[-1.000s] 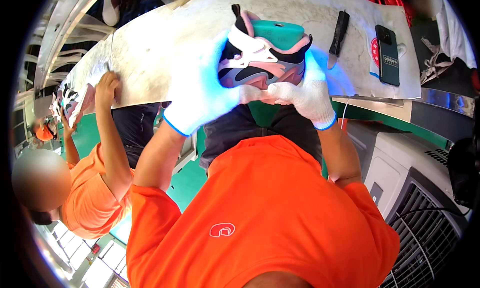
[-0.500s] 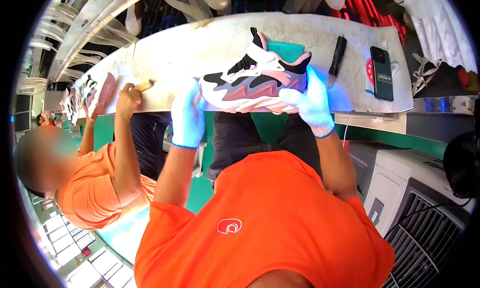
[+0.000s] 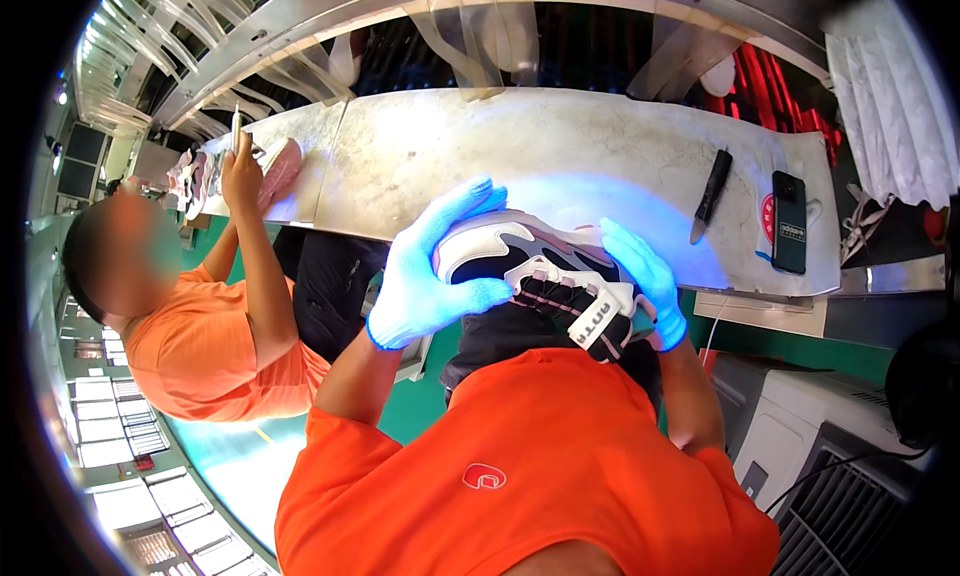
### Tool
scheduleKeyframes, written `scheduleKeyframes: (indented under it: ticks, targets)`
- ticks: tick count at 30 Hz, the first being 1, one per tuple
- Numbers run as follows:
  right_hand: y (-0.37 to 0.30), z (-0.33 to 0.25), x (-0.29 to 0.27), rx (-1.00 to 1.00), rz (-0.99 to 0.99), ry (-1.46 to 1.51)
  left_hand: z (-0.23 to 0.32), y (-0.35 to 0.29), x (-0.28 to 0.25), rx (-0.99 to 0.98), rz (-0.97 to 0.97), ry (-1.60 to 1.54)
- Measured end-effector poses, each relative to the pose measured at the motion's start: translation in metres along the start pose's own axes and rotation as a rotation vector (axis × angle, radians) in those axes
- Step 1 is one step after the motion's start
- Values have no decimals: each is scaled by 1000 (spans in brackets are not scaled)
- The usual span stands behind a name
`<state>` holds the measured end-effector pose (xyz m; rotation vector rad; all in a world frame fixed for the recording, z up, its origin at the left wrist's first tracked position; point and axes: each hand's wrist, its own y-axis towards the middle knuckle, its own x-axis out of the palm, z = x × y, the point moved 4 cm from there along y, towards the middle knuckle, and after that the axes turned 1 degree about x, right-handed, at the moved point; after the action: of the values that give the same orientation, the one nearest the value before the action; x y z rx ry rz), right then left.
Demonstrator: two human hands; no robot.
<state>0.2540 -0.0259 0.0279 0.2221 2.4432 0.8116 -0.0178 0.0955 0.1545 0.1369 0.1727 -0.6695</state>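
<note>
A white, black and pink sneaker (image 3: 568,254) is held in front of my body at the bench's near edge, its laced upper tilted toward me. White-gloved, my left hand (image 3: 430,266) wraps the toe, thumb on the near side and fingers over the far side. My right hand (image 3: 648,281), gloved too, presses on the heel end, its fingers along the outside. A teal piece shows at the shoe's collar, partly covered. Bluish light falls on both gloves.
A pale bench (image 3: 400,161) runs across. To the right lie a black-handled knife (image 3: 713,191) and a dark phone (image 3: 789,226). On the left a co-worker in orange (image 3: 220,346) holds a tool beside other shoes. Clear strips (image 3: 455,46) hang behind the bench.
The sneaker has come off the bench toward me and rolled from side-on to upper facing me. My left hand has closed around the toe. The co-worker's tool hand has risen.
</note>
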Motion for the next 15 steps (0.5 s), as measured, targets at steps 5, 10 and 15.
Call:
scheduleKeyframes:
  ticks: [5, 10, 15]
  targets:
    - [-7, 4, 0, 46, -70, 109, 18, 10, -4, 11, -142, 289]
    - [-19, 19, 8, 130, -102, 141, 18, 20, -3, 285, -131, 431]
    - [-7, 16, -2, 281, -29, 372, 10, 37, 8, 179, 15, 197]
